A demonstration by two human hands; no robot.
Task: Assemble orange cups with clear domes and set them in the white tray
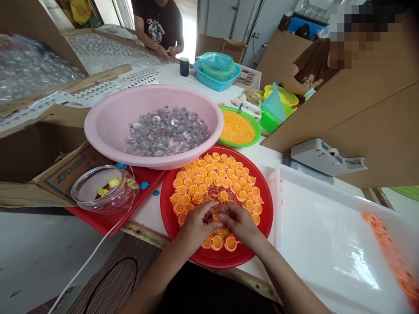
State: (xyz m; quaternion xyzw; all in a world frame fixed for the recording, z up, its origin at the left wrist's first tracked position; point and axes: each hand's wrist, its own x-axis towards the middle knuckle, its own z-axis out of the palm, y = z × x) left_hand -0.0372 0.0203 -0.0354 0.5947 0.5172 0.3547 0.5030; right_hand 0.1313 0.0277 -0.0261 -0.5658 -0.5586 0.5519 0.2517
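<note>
My left hand (200,224) and my right hand (241,221) meet above a round red tray (266,235). Curled fingers of both hands close around a small orange cup (216,216), partly hidden by them. Many similar orange cups (217,242), filled with yellow-orange bits, stand in a ring on the tray. Loose bits (214,190) lie on the tray's patterned middle. Behind the tray, a pink basin (108,126) holds clear plastic pieces (168,131). Beside it sits a green bowl (257,138) full of yellow-orange bits (238,126).
On the right is a white bin (321,235) with orange pieces (386,248) along its far side. A glass jar (104,189) and cardboard box (62,174) stand left. Cardboard (360,113) rises at right. Two people work across the table, near blue baskets (216,80).
</note>
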